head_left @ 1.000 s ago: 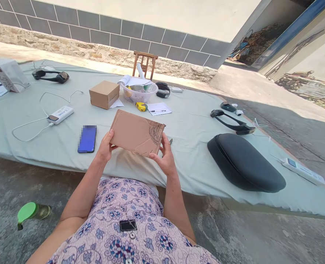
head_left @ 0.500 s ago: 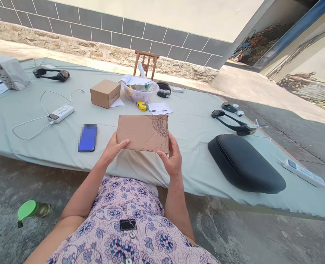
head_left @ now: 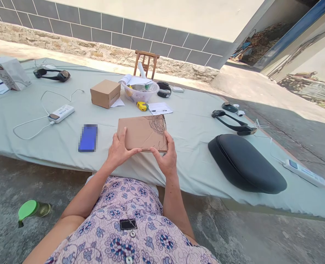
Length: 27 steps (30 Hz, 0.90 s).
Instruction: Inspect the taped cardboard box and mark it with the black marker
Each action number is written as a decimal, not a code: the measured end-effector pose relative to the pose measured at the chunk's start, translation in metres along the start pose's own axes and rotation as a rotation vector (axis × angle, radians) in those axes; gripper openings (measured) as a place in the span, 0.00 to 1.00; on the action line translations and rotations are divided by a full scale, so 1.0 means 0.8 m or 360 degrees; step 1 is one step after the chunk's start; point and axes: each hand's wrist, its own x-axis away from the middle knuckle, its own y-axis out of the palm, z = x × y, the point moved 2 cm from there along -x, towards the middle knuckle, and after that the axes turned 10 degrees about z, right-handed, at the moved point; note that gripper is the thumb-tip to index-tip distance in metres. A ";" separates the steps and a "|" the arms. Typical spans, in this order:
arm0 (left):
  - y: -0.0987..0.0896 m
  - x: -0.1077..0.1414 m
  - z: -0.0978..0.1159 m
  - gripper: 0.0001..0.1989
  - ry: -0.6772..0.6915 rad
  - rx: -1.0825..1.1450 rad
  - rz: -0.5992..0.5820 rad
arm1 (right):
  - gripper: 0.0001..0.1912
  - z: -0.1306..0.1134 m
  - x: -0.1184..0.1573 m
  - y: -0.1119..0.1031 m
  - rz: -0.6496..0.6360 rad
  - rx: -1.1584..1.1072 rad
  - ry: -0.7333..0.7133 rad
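A flat brown cardboard box with dark scribbled lines on its upper right corner is between my hands at the near side of the table. My left hand grips its left end, thumb along the near edge and a finger on the top face. At the right end my right hand holds it, thumb at the near edge and fingers over the side. Whether the box rests on the cloth I cannot tell. Left of it lies a phone with a blurred blue screen.
Beyond stand a small cardboard box, a plastic basket and a yellow tape measure. A black case and a dark headset lie right. At left is a white power bank with a cable. A green-lidded jar stands on the ground.
The box has tilted back flatter and turned slightly. My left hand has shifted its hold, a finger now on the top face and the thumb on the near edge. My right hand moved slightly left.
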 end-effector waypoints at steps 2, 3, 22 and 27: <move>-0.004 -0.004 -0.005 0.54 0.0045 0.0094 0.0000 | 0.37 0.001 -0.001 -0.002 -0.0016 -0.0004 0.0032; -0.007 -0.008 -0.009 0.52 0.0061 0.0157 0.0019 | 0.37 0.002 -0.002 -0.004 -0.0024 -0.0012 0.0052; -0.046 -0.034 -0.031 0.16 0.0150 0.0703 0.0375 | 0.29 0.010 -0.008 -0.012 -0.0162 -0.0178 0.0024; -0.025 -0.030 -0.026 0.12 0.0150 0.0916 0.0379 | 0.26 -0.004 -0.015 -0.014 0.0226 -0.0085 -0.0282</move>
